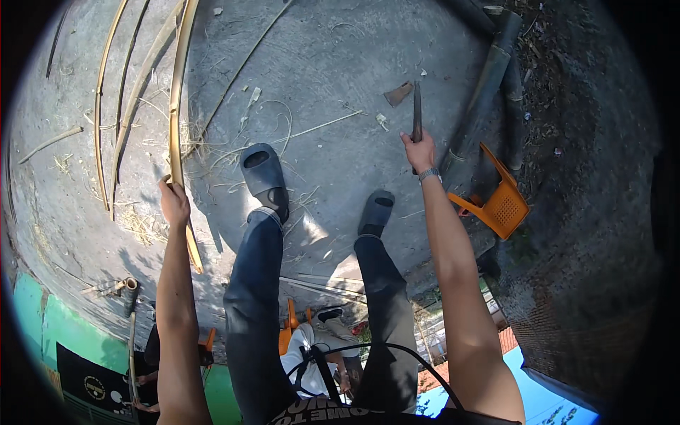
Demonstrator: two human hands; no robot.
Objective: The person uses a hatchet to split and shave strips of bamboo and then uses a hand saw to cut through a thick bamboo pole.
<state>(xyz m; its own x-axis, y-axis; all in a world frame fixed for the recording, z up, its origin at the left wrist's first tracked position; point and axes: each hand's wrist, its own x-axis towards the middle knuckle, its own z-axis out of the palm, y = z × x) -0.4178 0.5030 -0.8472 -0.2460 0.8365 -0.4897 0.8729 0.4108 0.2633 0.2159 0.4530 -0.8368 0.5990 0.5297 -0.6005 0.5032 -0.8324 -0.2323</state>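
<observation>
My left hand (174, 202) is closed on a long split bamboo strip (175, 117), which runs from the far edge of the view to beside my left leg. Its pale hollow inner face shows above the hand. On the right, my right hand (420, 151) grips a hatchet by its dark handle (417, 113). The brown, flared head (398, 94) points left near the handle's far end. Both arms are stretched out, with the hands well apart on either side of my feet in dark slides (263, 166).
More bamboo strips (105, 92) lie at the left, with shavings (142, 225) scattered around. Thick bamboo poles (482, 88) and an orange plastic chair (499, 205) stand at the right. Behind me, a person in light clothes (312, 354) sits near a green wall (85, 326).
</observation>
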